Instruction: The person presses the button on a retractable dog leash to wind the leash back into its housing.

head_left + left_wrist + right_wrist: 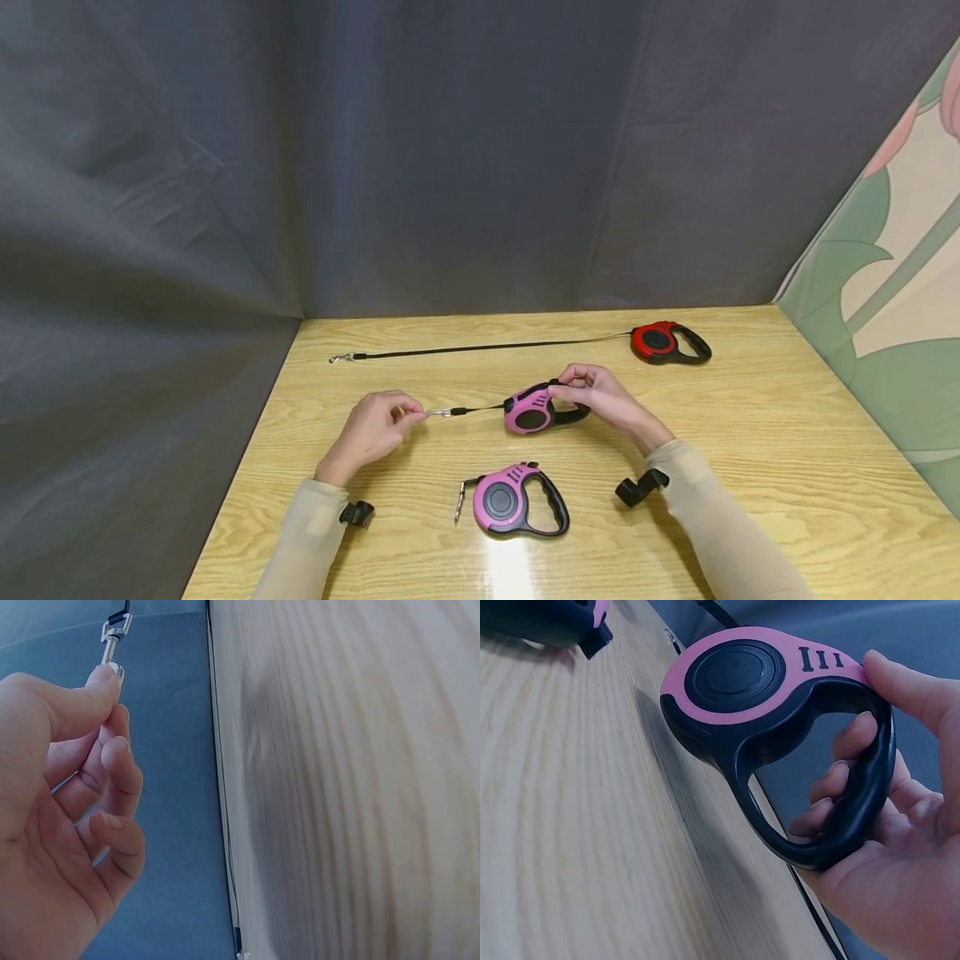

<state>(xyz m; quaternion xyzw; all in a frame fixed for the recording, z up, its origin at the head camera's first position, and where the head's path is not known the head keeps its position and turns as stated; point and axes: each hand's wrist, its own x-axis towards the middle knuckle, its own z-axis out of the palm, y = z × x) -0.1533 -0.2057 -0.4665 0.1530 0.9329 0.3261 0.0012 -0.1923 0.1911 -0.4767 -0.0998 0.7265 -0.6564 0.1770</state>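
Note:
My right hand (606,398) grips the black handle of a pink and black retractable dog leash (531,414); in the right wrist view the fingers (832,784) curl through its loop. Between thumb and forefinger, my left hand (378,427) pinches the silver snap hook (111,651) at the end of that leash's strap. A short length of black strap (480,408) runs straight between hook and casing. Nearer the front lies a second pink retractable leash (500,500), its metal hook (460,503) hanging out at the left.
Toward the back of the wooden table (750,433) lies a red retractable leash (655,342). Its black strap (480,347) stretches left to a metal hook (341,357). Dark cloth (450,167) hangs behind and at left; a floral panel (885,275) borders the right.

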